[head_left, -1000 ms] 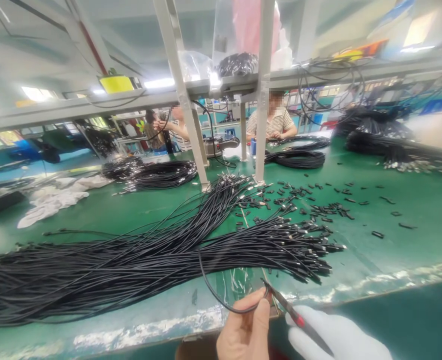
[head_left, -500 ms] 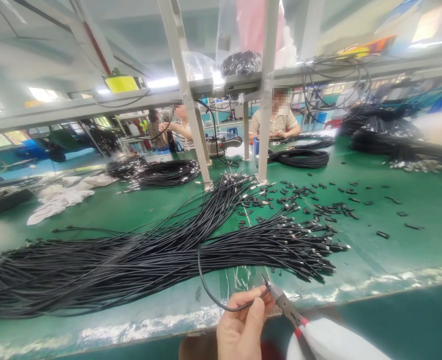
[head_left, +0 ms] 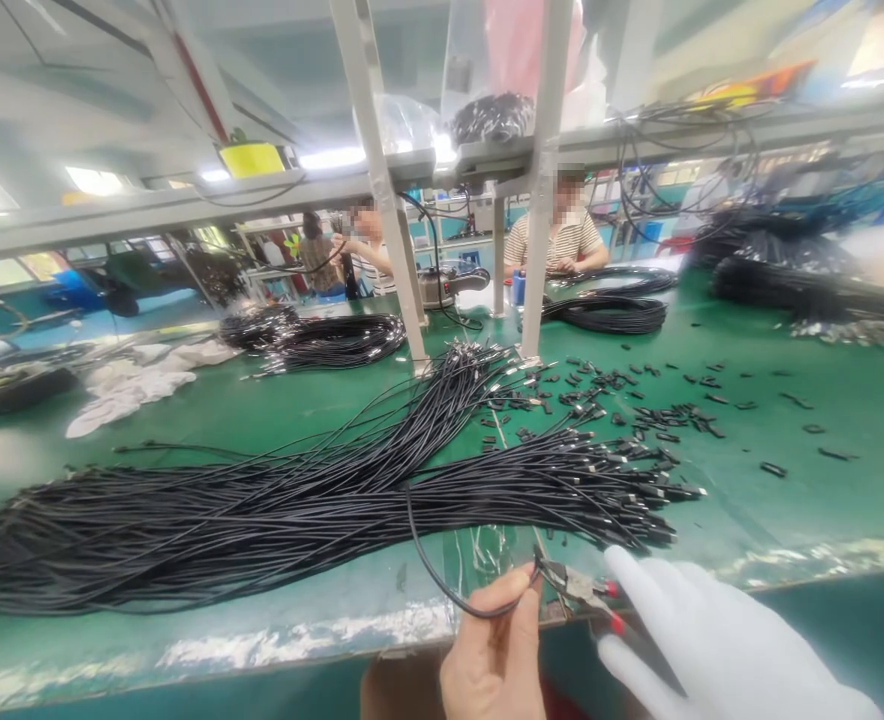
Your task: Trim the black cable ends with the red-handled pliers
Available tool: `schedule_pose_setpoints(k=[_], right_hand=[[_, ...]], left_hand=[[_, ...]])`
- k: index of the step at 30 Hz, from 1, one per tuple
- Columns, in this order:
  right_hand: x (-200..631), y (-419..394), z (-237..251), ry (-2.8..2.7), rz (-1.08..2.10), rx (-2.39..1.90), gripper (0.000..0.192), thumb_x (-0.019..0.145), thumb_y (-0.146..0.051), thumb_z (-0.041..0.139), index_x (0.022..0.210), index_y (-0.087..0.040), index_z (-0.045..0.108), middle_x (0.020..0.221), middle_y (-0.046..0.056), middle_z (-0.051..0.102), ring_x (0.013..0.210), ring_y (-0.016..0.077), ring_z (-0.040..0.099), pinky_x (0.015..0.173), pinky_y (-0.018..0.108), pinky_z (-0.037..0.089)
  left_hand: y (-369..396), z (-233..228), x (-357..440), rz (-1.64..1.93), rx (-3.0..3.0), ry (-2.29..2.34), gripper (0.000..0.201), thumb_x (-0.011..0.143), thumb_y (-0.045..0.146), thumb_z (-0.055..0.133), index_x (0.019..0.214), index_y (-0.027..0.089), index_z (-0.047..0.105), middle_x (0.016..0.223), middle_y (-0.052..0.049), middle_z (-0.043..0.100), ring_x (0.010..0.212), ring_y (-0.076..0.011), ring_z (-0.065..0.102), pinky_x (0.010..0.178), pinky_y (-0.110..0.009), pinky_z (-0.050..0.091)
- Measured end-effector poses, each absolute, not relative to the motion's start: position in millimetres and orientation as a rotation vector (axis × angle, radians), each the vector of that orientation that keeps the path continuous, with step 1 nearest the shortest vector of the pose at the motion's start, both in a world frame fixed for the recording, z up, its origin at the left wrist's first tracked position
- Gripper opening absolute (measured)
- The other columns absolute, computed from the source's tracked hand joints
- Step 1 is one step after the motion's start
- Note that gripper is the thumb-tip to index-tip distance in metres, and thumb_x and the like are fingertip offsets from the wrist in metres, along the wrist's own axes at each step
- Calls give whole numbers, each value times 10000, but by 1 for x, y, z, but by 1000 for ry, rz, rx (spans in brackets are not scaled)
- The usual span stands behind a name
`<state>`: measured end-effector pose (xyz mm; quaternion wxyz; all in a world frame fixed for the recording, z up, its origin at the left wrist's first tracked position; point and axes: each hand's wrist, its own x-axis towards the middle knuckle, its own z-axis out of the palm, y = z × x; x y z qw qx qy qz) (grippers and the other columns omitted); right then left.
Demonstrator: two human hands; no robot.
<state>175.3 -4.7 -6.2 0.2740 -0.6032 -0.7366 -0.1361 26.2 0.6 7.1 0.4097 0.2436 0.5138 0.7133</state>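
Note:
Bare, my left hand [head_left: 496,640] pinches a black cable [head_left: 442,588] close to its end, at the front edge of the bench. The cable curves back up to a big bundle of black cables [head_left: 284,530] lying across the green top. My right hand [head_left: 719,630], in a white glove, is wrapped round red-handled pliers [head_left: 581,588]. The pliers' jaws are at the cable end just beyond my left fingertips; whether they bite on it is too small to tell. Silvery connector tips [head_left: 637,490] show at the bundle's right end.
Small black pieces [head_left: 674,420] are scattered right of the bundle. Coiled cables [head_left: 322,342] and white cloth [head_left: 131,390] lie at the back left, more coils [head_left: 614,313] behind the posts. A metal post [head_left: 545,200] rises mid-bench. Two people [head_left: 562,235] sit across the bench.
The pliers have tilted flatter, their jaws now at the cable end. My gloved right hand has come up further into view, fingers spread along the handles. The view has shifted slightly.

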Motion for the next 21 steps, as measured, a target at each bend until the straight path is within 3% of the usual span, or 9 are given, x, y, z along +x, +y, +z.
schedule_pose_setpoints(k=[2, 8, 11, 14, 16, 18, 21], right_hand=[[174, -3, 0, -2000, -501, -1656, 416, 869, -340, 577, 1258, -245, 692, 924, 165, 748, 843, 390, 706, 716, 479, 564], [195, 10, 4, -2297, -763, -1469, 374, 968, -463, 440, 1142, -232, 677, 726, 73, 627, 629, 271, 578, 570, 385, 396], [201, 16, 3, -2269, -1047, -1380, 412, 994, -383, 357, 1173, -162, 654, 763, 99, 642, 649, 277, 582, 600, 395, 375], [195, 18, 3, -2339, -1219, -1321, 287, 952, -305, 444, 1048, -165, 675, 726, 88, 627, 606, 267, 567, 582, 386, 350], [188, 17, 1, -2296, -1106, -1403, 227, 934, -271, 454, 886, -208, 667, 672, 77, 600, 571, 264, 552, 563, 379, 338], [183, 14, -2, -2215, -799, -1509, 249, 938, -297, 460, 769, -248, 635, 613, 57, 581, 526, 243, 534, 541, 363, 339], [187, 10, -2, -2193, -187, -1528, 247, 936, -375, 524, 743, -291, 654, 575, 4, 604, 485, 188, 542, 480, 304, 359]], left_hand=[[1, -1, 28, 1836, 684, 1332, 308, 673, 539, 915, 746, 247, 847, 850, -48, 866, 780, -175, 822, 767, -133, 617], [0, -2, 26, 1888, 822, 1376, 155, 744, 381, 884, 745, 230, 848, 854, -64, 864, 799, -222, 829, 784, -200, 647], [0, 4, 22, 1847, 849, 1405, 69, 733, 303, 879, 724, 241, 849, 842, -60, 863, 796, -238, 831, 770, -218, 656], [-1, 4, 19, 1832, 893, 1425, 63, 731, 298, 884, 713, 248, 850, 837, -59, 863, 804, -236, 831, 777, -208, 650], [-1, 2, 19, 1847, 880, 1393, 99, 732, 331, 898, 720, 245, 850, 846, -63, 864, 808, -226, 830, 787, -192, 640], [-1, 0, 20, 1865, 817, 1338, 158, 732, 392, 910, 729, 248, 848, 853, -60, 865, 809, -212, 829, 794, -175, 631], [-2, 3, 21, 1855, 684, 1254, 248, 691, 482, 927, 727, 253, 839, 850, -44, 866, 792, -192, 827, 785, -160, 628]])
